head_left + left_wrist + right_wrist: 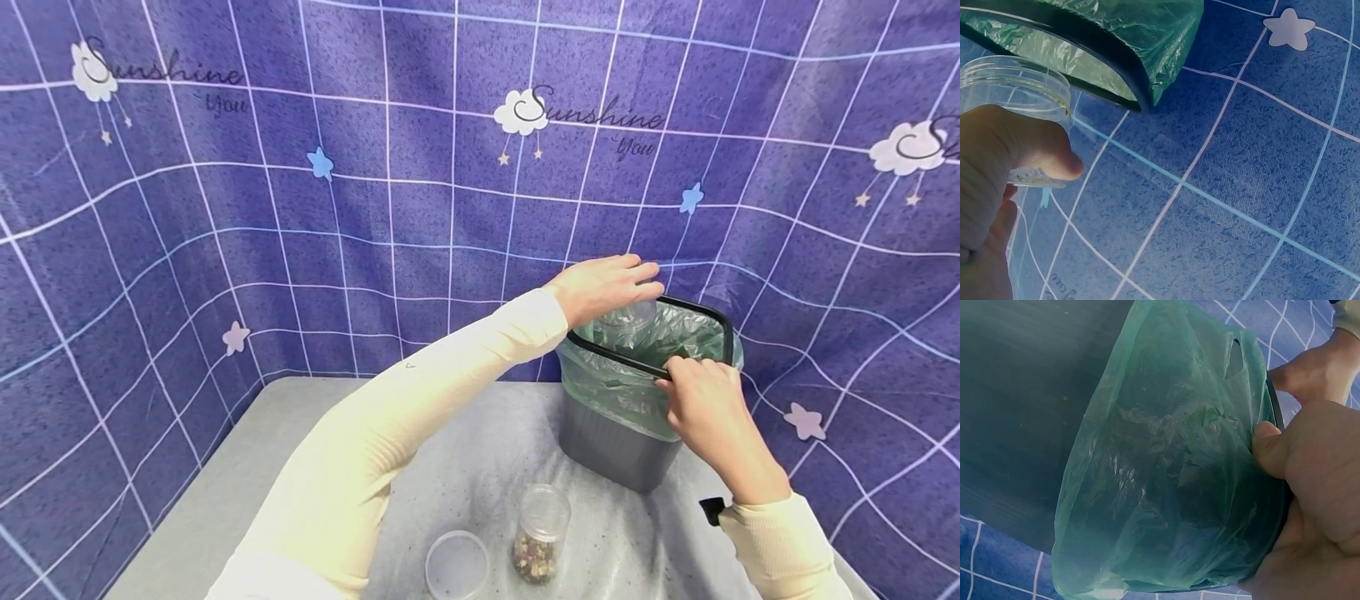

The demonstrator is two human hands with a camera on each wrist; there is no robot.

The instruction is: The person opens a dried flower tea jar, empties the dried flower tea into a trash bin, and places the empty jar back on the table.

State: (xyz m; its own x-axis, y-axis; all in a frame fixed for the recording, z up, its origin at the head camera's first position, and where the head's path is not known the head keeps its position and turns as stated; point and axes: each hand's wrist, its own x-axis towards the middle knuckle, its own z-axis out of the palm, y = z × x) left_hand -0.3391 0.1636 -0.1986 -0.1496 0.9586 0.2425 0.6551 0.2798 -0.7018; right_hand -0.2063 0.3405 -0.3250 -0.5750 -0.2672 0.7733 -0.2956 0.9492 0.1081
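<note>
My left hand [607, 287] grips a clear plastic jar [1016, 81] over the mouth of a grey trash bin [611, 446]. The jar's threaded mouth points toward the bin's opening, and some specks cling to its wall. In the head view the hand covers most of the jar. A green plastic liner [618, 392] is folded over the bin's outside, beneath a black rim [697, 305]. At the near side, my right hand [705, 404] holds that rim, thumb on the outside over the liner in the right wrist view. The bin's contents are not clearly visible.
Nearer on the grey surface [480, 450], a second clear jar [542, 533] stands upright, partly filled with small mixed dried bits. Beside it lies a round translucent lid [457, 566]. A purple-blue gridded curtain [420, 200] hangs right behind the bin.
</note>
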